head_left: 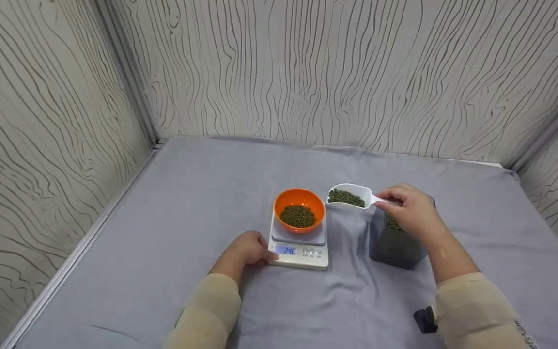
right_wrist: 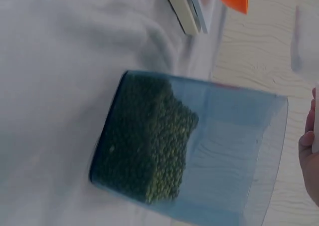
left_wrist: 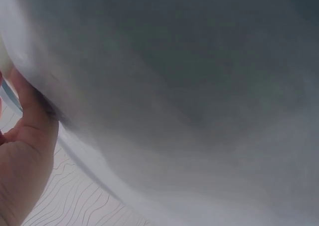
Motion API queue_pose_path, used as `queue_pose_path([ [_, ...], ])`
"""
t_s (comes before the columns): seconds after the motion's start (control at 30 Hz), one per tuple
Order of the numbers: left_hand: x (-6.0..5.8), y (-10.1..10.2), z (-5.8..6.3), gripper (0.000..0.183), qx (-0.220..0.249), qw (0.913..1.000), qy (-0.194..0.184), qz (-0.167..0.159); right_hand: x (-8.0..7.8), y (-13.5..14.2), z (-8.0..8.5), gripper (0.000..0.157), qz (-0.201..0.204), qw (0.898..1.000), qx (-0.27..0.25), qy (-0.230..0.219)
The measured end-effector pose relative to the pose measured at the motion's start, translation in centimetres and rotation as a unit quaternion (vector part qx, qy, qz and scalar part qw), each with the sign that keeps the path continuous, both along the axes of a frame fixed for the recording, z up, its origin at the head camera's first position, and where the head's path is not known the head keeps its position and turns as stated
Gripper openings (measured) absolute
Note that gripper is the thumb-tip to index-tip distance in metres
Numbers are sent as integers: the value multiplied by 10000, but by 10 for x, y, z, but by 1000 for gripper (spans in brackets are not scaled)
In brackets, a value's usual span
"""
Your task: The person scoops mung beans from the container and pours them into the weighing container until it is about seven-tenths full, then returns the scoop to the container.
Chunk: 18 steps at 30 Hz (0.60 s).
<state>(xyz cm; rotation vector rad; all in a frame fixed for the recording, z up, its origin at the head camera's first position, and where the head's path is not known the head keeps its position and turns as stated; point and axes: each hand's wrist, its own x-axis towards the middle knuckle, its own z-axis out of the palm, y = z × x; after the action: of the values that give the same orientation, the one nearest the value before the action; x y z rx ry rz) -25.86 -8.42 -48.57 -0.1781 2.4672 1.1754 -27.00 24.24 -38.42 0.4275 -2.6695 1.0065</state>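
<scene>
A white kitchen scale carries an orange bowl with small green beans in it. Its lit display seems to read 246. My left hand grips the scale's front left corner, thumb on top beside the display; the other fingers are mostly hidden. Level with the bowl and just right of it, my right hand pinches the handle of a white scoop holding more green beans. Below that hand stands a clear bluish container, partly filled with green beans.
Grey cloth with wrinkles covers the table. A small black object lies by the right sleeve. Wood-grain patterned panels enclose the back and sides. In the left wrist view, blurred grey fills most of the frame.
</scene>
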Motion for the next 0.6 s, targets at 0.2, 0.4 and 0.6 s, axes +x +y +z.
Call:
queue_pose_path([
  [0.2, -1, 0, 0, 30, -61, 10000, -20, -17, -7, -26, -4, 11, 212, 9997, 66, 53],
  [0.4, 0, 0, 0, 30, -79, 10000, 18, -57, -9, -48, -8, 11, 398, 9968, 618, 328],
  [0.6, 0, -1, 0, 30, -116, 9999, 52, -92, -7, -62, -10, 14, 643, 9836, 1324, 1043],
])
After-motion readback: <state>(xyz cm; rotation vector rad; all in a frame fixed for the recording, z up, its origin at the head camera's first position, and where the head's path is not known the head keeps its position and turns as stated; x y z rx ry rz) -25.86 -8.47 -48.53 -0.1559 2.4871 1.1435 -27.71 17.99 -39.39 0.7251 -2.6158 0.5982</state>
